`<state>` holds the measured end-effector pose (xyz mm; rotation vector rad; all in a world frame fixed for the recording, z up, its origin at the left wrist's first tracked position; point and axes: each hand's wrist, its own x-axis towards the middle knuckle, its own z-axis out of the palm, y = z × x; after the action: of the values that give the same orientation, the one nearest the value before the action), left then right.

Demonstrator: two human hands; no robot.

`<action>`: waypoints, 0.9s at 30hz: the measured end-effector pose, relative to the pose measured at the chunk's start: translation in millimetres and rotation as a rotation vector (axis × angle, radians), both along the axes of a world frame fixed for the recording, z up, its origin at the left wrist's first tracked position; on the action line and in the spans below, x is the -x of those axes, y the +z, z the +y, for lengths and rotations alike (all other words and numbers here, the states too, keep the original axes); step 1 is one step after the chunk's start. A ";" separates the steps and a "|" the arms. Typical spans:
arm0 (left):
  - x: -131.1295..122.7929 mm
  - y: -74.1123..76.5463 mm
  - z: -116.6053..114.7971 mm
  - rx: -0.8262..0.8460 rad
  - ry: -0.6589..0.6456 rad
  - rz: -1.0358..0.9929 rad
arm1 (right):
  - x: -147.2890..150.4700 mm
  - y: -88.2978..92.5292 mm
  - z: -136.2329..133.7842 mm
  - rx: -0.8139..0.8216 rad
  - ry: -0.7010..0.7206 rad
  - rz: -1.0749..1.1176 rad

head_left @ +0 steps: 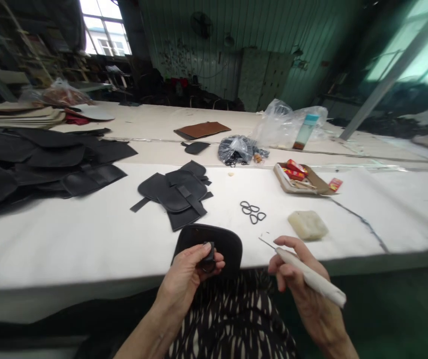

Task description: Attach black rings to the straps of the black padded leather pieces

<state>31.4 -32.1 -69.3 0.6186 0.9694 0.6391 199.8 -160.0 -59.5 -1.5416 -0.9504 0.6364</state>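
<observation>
My left hand (189, 279) is closed at the table's front edge, thumb and fingers pinching a small folded black strap tab with a dark ring. The strap tab (209, 255) lies over a rounded black leather piece (229, 244), which my fingers partly cover. In my right hand (307, 284) is an awl (311, 276) with a pale, thick handle and a thin metal tip pointing up and left. The tip is apart from the leather piece. Several black D-rings (252, 211) lie on the white surface beyond both hands. A yellowish block (307, 225) sits beyond my right hand.
Black leather pieces (182, 192) are stacked ahead, with a larger heap (49, 159) on the left. A cardboard box (283, 184) holds red packets. Farther back are a plastic bag of black parts (236, 149), a brown sheet (202, 129) and a clear bottle (306, 132).
</observation>
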 end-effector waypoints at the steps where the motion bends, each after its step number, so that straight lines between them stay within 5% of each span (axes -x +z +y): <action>1: -3.4 -0.5 0.6 0.024 0.024 -0.001 | -8.1 1.3 -4.4 0.003 -0.021 -0.032; 11: -44.8 0.5 -0.9 0.131 0.166 -0.032 | -72.1 5.8 -17.7 0.053 -0.561 -0.134; 17: -34.7 -5.4 7.4 -0.026 0.092 0.111 | -102.3 8.7 -3.6 0.124 -0.586 -0.228; 27: -27.0 -17.7 17.8 -0.009 0.071 0.176 | -120.1 12.3 6.5 0.241 -0.519 -0.338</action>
<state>58.5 -14.3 -86.9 0.6587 1.1577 0.6604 319.9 -153.5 -47.2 -2.0570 -0.6847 0.1215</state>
